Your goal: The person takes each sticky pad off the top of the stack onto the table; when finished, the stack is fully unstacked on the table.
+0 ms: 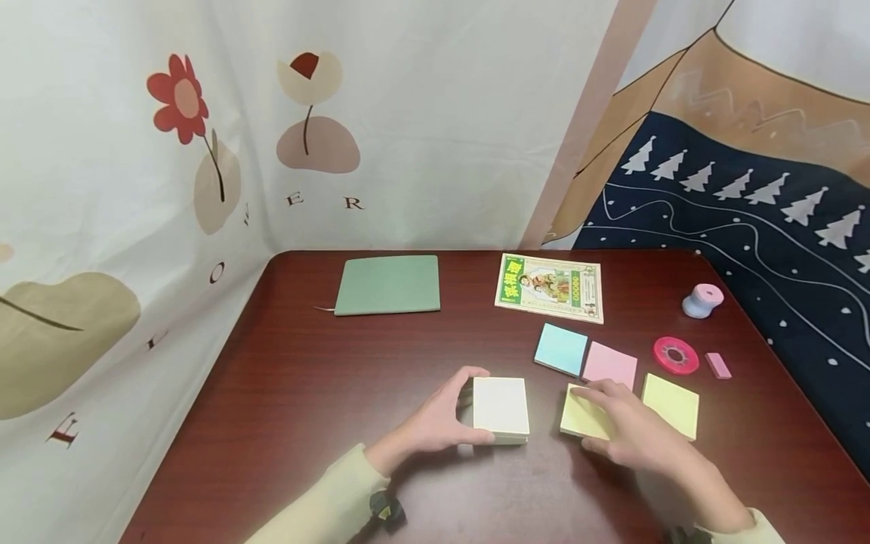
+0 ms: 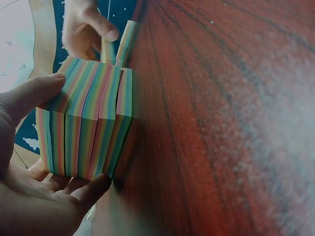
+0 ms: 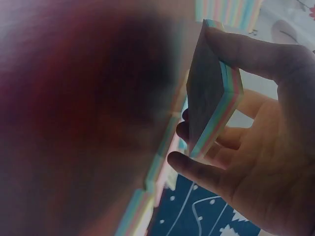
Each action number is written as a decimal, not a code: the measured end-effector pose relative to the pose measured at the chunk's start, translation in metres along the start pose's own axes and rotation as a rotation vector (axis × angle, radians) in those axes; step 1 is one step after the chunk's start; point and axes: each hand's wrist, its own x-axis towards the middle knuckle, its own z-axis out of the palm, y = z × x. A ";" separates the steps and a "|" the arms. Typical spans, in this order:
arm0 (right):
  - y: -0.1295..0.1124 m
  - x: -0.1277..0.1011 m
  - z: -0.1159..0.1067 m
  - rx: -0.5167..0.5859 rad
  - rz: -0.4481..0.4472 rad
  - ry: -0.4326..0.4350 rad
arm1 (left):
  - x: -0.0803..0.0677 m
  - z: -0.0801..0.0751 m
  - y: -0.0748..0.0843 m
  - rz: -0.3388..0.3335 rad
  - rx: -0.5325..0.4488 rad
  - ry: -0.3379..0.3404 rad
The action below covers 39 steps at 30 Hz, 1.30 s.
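Observation:
My left hand (image 1: 440, 417) grips a stack of sticky note pads (image 1: 501, 406) from its left side, thumb at the near edge and fingers at the far edge. Striped coloured edges of several pads show on that stack (image 2: 83, 123) in the left wrist view. To its right, my right hand (image 1: 635, 425) holds a yellow-topped sticky note pad (image 1: 581, 412) by its edges. The right wrist view shows this pad (image 3: 219, 93) raised off the table, its dark underside visible. Near that hand lie a pink pad (image 1: 611, 364), a blue pad (image 1: 560, 348) and another yellow pad (image 1: 671, 406).
A green notebook (image 1: 389, 285) and a printed card (image 1: 551, 288) lie at the back of the brown table (image 1: 306, 378). On the right are a red tape ring (image 1: 661, 358), a small pink eraser-like block (image 1: 718, 366) and a pink-and-blue spool-shaped object (image 1: 703, 301). Printed curtains (image 1: 435, 113) hang behind.

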 end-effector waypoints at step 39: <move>-0.043 0.018 -0.011 0.007 -0.079 0.052 | 0.001 -0.001 0.000 0.001 -0.010 -0.013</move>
